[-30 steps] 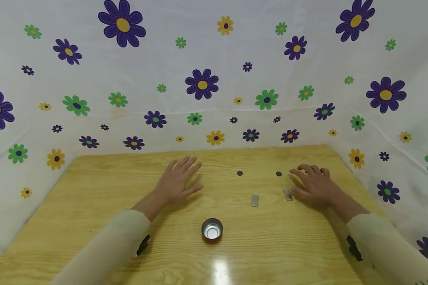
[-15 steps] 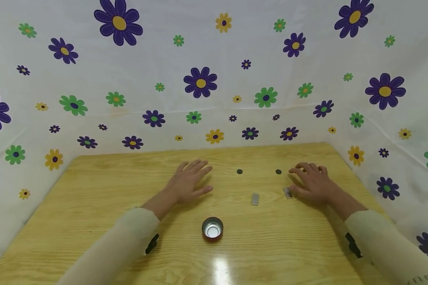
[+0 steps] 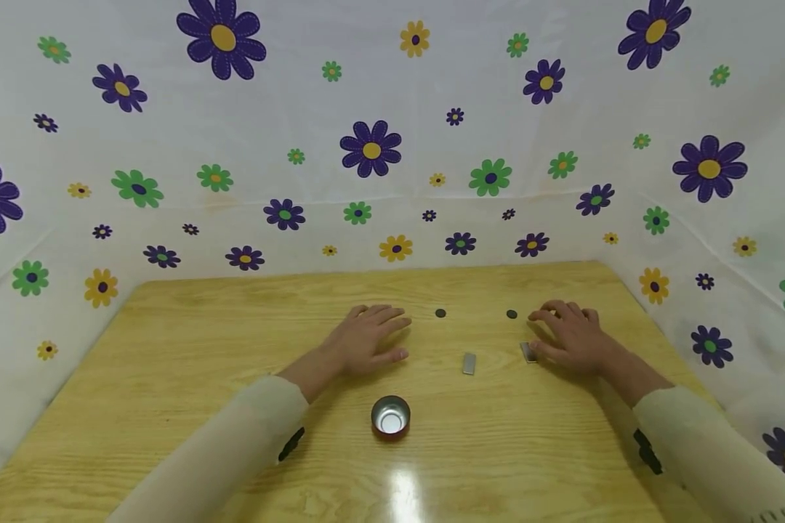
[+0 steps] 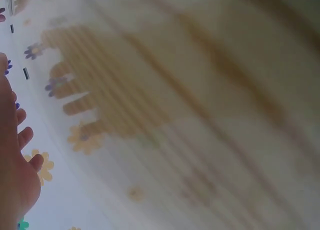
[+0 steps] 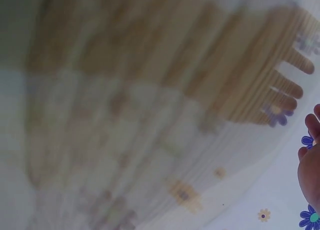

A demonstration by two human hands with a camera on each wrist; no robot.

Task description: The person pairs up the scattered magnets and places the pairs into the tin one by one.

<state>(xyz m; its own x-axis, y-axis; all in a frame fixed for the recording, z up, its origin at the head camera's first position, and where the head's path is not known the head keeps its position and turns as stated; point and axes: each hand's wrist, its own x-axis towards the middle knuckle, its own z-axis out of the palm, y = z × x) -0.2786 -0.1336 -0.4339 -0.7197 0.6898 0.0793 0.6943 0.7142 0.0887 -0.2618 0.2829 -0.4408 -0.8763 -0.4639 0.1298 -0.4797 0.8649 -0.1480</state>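
In the head view my left hand (image 3: 361, 343) is spread palm down over the middle of the table, fingers toward the right and holding nothing. My right hand (image 3: 576, 340) is at the right with relaxed, slightly bent fingers. Its thumb overlaps the edge of a small grey rectangular piece (image 3: 527, 352). Just left of its fingertips lies a dark round disc (image 3: 512, 314). Another dark disc (image 3: 440, 313) and a second grey rectangular piece (image 3: 469, 364) lie between the hands. Each wrist view shows only part of its hand, at the frame's side edge.
A small metal bowl (image 3: 390, 404), shiny inside and reddish outside, stands on the wooden table (image 3: 203, 341) nearer the front. White flowered cloth (image 3: 327, 131) rises along the back and both sides. The wrist views are mostly filled by blurred glossy table with reflections.
My left hand has moved to the right, closer to the discs and grey pieces. The right hand has hardly moved; its thumb now overlaps the nearer grey piece. The bowl and discs stay put.
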